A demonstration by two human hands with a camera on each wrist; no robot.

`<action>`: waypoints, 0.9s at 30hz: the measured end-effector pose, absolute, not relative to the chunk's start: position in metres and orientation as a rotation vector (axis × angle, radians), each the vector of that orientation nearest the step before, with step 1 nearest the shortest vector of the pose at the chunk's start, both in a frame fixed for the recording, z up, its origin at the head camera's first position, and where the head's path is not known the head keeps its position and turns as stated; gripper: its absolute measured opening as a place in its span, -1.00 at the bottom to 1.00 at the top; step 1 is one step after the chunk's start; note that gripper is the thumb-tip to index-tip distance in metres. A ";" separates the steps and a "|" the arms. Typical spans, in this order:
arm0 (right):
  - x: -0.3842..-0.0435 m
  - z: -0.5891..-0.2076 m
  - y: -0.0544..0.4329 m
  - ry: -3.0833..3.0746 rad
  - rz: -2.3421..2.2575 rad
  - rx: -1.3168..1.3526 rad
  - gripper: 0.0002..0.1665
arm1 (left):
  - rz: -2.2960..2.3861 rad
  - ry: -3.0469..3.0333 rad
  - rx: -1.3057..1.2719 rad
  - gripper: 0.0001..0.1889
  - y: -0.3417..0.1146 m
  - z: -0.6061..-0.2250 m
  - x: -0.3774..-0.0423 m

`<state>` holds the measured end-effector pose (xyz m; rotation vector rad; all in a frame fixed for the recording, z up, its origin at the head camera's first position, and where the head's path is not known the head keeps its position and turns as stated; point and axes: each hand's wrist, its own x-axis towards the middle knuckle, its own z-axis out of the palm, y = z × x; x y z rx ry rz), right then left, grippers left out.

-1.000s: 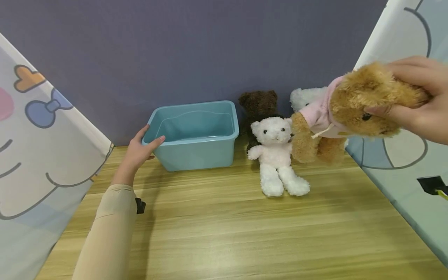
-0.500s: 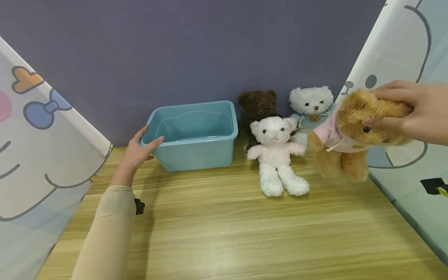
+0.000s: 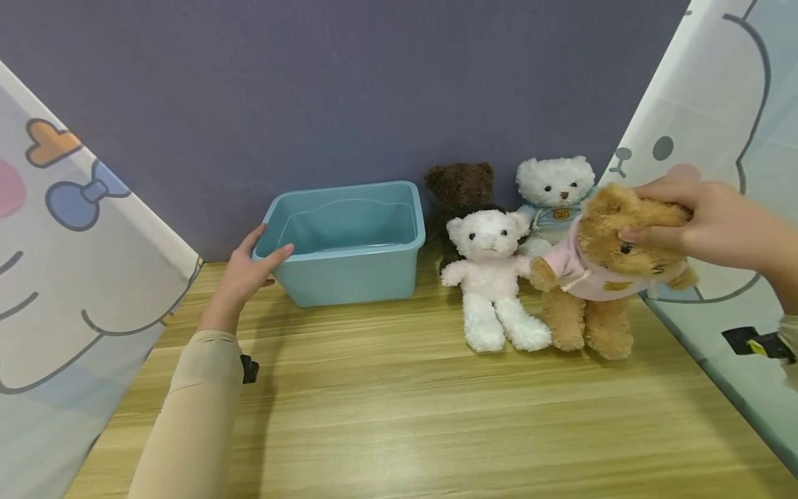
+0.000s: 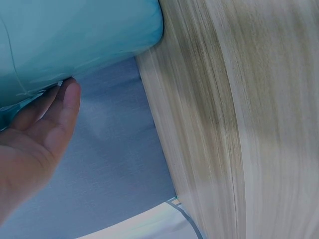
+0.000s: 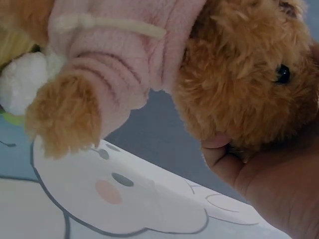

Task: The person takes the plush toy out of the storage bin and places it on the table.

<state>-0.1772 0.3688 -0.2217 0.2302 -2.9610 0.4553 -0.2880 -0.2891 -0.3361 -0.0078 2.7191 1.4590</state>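
Observation:
My right hand (image 3: 711,222) grips the head of a golden-brown teddy bear (image 3: 598,274) in a pink hoodie with a pale drawstring. The bear is tilted, its feet low over the table at the right. In the right wrist view my thumb (image 5: 219,144) presses into the fur of its head (image 5: 239,74). At the left, my left hand (image 3: 246,267) holds the left end of a light blue plastic bin (image 3: 349,274), thumb over the front rim and fingers along the side. In the left wrist view those fingers (image 4: 65,102) lie against the bin's wall (image 4: 99,35).
A white teddy bear (image 3: 489,277) sits right of the bin, before a dark brown teddy bear (image 3: 458,184). Behind the golden bear is another white teddy bear (image 3: 555,181) in a blue top. The wooden table (image 3: 399,409) meets a grey-blue back panel (image 3: 349,90) and printed side cloths (image 3: 704,138).
My right hand has brought the golden-brown teddy bear down and to the left, toward the white bear. The white bear in blue shows more fully. My left hand stays on the bin.

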 end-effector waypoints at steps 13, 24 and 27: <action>-0.191 -0.245 0.358 -2.825 0.237 0.515 -0.34 | 1.466 2.729 -0.003 0.09 -0.291 -0.340 -0.291; -0.200 -0.254 0.355 -2.920 0.184 0.651 -0.34 | 1.465 2.721 -0.015 0.11 -0.292 -0.338 -0.289; -0.204 -0.253 0.358 -2.943 0.246 0.607 -0.32 | 1.461 2.715 -0.017 0.12 -0.292 -0.338 -0.290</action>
